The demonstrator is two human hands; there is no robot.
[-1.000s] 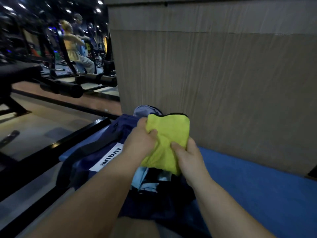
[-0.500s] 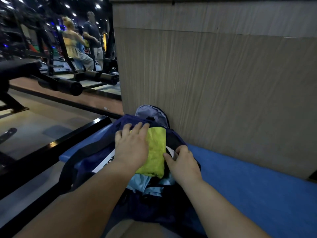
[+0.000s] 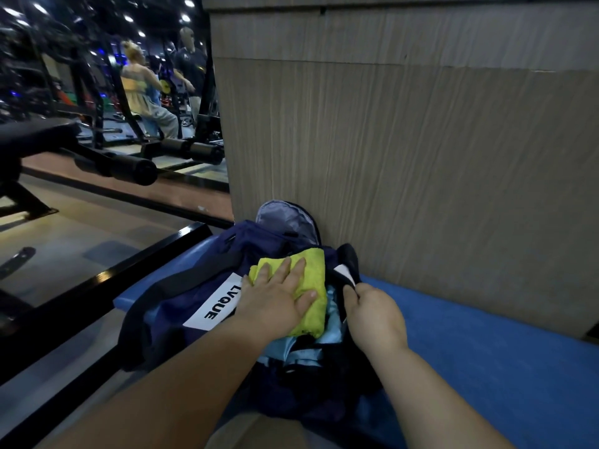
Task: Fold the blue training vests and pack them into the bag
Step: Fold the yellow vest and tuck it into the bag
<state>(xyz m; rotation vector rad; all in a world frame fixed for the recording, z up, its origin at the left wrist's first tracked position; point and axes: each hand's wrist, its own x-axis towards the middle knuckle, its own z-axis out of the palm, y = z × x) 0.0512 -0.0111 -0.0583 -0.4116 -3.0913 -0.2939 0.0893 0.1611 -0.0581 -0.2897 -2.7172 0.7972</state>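
L hand (image 3: 275,296) flat, pressing yellow cloth (image 3: 316,273) onto light-blue vests (image 3: 301,351) in bag (image 3: 252,241); R hand (image 3: 377,315) pinches bag rim; fabric judged soft, light, compressible, so grip at folded edges.

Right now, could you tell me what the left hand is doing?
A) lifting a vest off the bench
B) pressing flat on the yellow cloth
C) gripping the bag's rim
B: the left hand lies flat, fingers straight, on the yellow cloth in the bag; the right hand grips the rim.
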